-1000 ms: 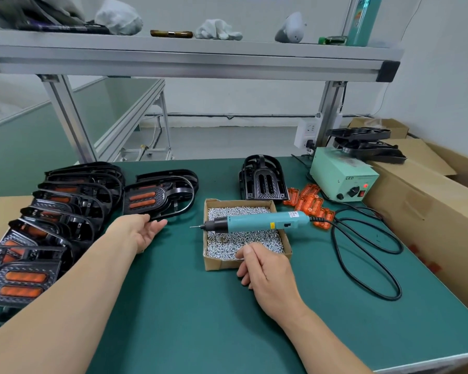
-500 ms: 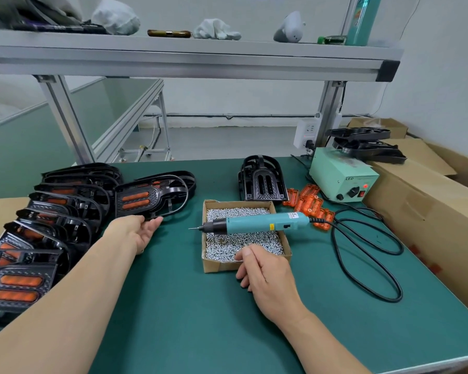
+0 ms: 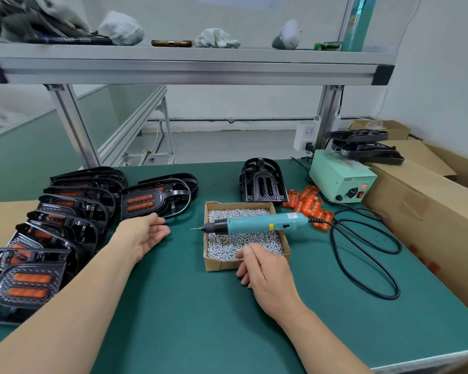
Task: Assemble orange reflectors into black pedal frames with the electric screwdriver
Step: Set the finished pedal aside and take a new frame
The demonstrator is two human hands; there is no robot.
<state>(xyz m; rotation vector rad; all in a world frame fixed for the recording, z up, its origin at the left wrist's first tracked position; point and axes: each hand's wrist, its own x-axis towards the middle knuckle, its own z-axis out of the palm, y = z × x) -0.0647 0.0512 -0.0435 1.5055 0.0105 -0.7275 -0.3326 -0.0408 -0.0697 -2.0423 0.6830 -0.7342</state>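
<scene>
I see a dark green work mat (image 3: 200, 319) beneath a long aluminium shelf (image 3: 189, 68). On the shelf lie a white cloth bundle (image 3: 120, 28) and a crumpled white glove (image 3: 216, 40), and a tall teal can (image 3: 358, 20) stands near its right end. At the mat's far right corner sits a pale green control box (image 3: 335, 176) with a lit red lamp, just beside brown cardboard cartons (image 3: 422, 217). A white wall socket (image 3: 304, 136) is behind it.

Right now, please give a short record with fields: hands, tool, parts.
left hand: open, beside a finished pedal
right hand: fingers curled at screw box's near wall; any screw held is not visible
electric screwdriver: lies across screw box, bit pointing left, unheld
empty pedal frame: behind the box
orange reflectors: loose, right of that frame
other finished pedals: row at left
</scene>
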